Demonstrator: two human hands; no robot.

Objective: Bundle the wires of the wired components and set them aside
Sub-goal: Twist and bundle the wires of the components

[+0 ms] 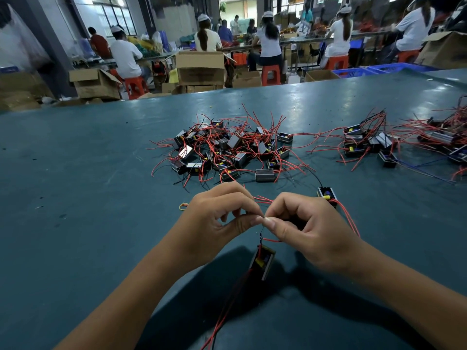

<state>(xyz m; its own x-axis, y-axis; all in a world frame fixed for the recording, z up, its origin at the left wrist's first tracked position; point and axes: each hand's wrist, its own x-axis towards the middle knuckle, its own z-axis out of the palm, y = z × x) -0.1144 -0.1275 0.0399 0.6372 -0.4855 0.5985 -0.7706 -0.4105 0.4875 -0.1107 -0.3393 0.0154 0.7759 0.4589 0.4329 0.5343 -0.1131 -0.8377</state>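
A small black box component [263, 261] with yellow and blue parts inside hangs by its red and black wires just above the green table [83, 188]. My left hand [217, 223] and my right hand [305, 231] meet thumb to thumb above it, both pinching those wires at about the same spot. Long red and black wires trail from the component toward me. A second component [327, 194] lies right of my right hand, its red wire running past that hand's far side.
A tangled pile of components with red wires [227, 147] lies in the middle of the table. More components [366, 145] lie to the right. A yellow rubber band [183, 206] rests left of my left hand. People sit at benches behind, among cardboard boxes.
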